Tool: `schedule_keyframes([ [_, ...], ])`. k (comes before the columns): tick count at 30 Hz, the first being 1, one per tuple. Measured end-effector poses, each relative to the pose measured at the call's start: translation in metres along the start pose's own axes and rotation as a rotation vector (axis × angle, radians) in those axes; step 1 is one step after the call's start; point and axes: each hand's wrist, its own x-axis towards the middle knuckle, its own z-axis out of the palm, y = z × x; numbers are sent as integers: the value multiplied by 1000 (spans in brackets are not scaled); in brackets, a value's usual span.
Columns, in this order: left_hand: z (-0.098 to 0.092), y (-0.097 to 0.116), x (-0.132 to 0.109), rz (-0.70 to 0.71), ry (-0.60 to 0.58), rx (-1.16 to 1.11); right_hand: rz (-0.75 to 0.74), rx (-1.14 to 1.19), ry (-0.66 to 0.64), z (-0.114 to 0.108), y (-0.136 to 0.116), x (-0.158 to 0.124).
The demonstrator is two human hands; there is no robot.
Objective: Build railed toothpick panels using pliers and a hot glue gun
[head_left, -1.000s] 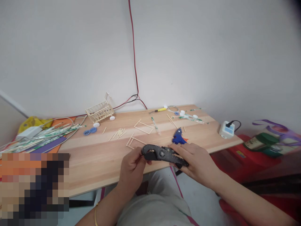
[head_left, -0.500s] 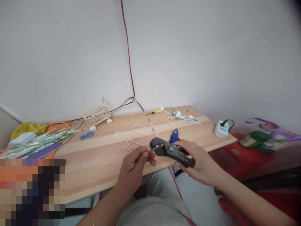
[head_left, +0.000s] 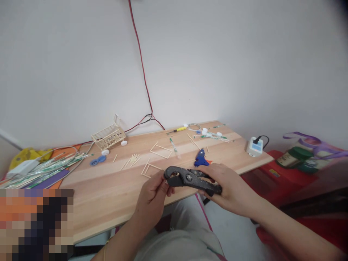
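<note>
Black pruning shears (head_left: pixel 201 184) with a hooked jaw are gripped by the handles in my right hand (head_left: pixel 230 186). Close against the jaw, my left hand (head_left: pixel 153 194) is closed with fingertips pinched on a thin wooden stick, mostly hidden by the fingers and jaw. Just beyond my hands, two open frames of glued sticks, a nearer one (head_left: pixel 145 168) and a farther one (head_left: pixel 160 155), lie flat on the wooden table (head_left: pixel 103 195). A blue glue gun (head_left: pixel 200 158) rests past the shears. Several short cut sticks (head_left: pixel 134 159) lie in a loose pile.
At the back left stands a small stick-built cart (head_left: pixel 108 137) with white wheels, near blue caps (head_left: pixel 98 160). Wrapped stick bundles (head_left: pixel 54 166) cover the left end. A yellow-handled screwdriver (head_left: pixel 179 129) lies by the wall. A white plug box (head_left: pixel 255 146) sits at the right edge.
The shears have moved left, and their jaw now overlaps my left fingertips, where the stick's end showed before. The camera view has shifted slightly.
</note>
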Motion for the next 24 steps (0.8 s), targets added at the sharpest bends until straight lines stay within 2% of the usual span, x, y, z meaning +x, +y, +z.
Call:
schedule_keyframes([
  [10,-6,-6,2,51,-23,91,11,-68,-42,4,12,-4],
  [24,-5,-4,3,89,-17,118,-32,-188,8,9,13,-10],
])
